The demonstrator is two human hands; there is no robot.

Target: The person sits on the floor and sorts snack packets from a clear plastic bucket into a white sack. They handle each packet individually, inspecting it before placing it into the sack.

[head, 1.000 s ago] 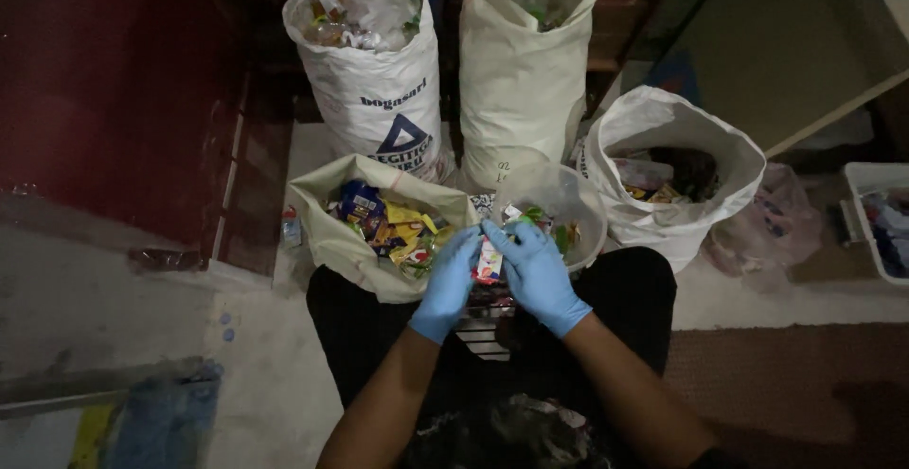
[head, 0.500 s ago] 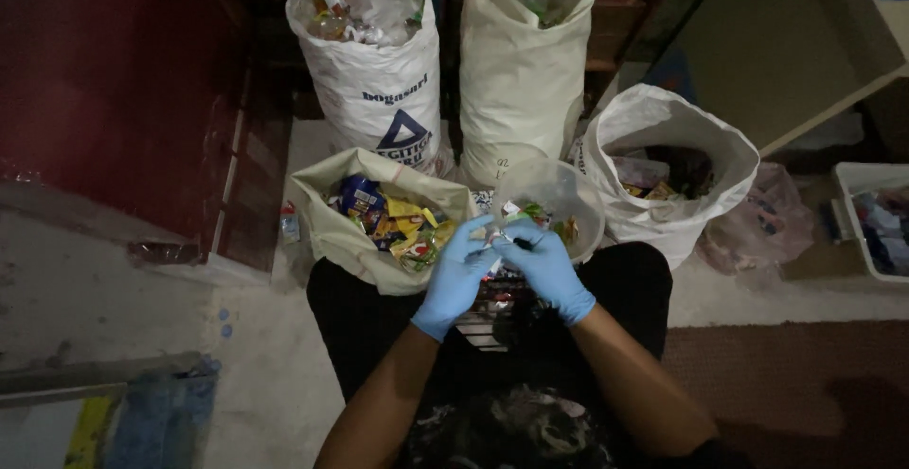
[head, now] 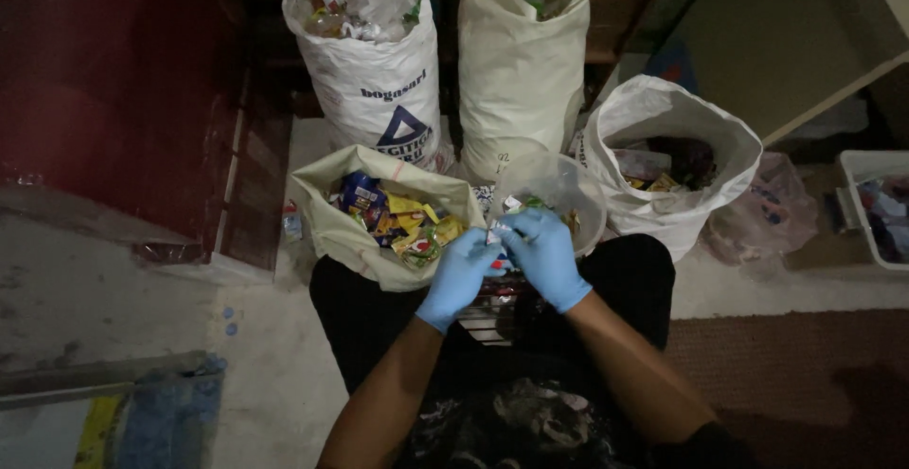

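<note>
Seen from the head camera, nearest first: the person's dark lap, with a crumpled patterned cloth (head: 530,422) lying on it, and both forearms reaching forward. The left hand (head: 461,275) and the right hand (head: 547,256), each in a blue glove, are meeting just above the knees. Their fingers (head: 516,228) are pinching together around a small clear wrapper (head: 494,233); both sets are curled nearly closed on it, the left from below, the right from above. Compared with a second ago, the hands are sitting slightly higher and closer to the clear bowl (head: 579,206), and the wrapper is being worked between the fingertips rather than held flat; judging from this, the piece is being opened or pulled apart over the lap, not yet dropped anywhere.

Just beyond the left hand, an open beige bag (head: 331,228) is holding bright yellow and blue sachets (head: 398,218). Just beyond the right hand, the clear bowl is holding a few green and white scraps. To the right, a white sack (head: 663,109) is standing open with dark and coloured packets inside; a pale pink bag (head: 767,213) and a plastic bin (head: 876,171) are lying further right.

Farthest off, two tall white sacks are standing side by side: the left one (head: 374,81) full of clear plastic, the right one (head: 521,62) partly filled
</note>
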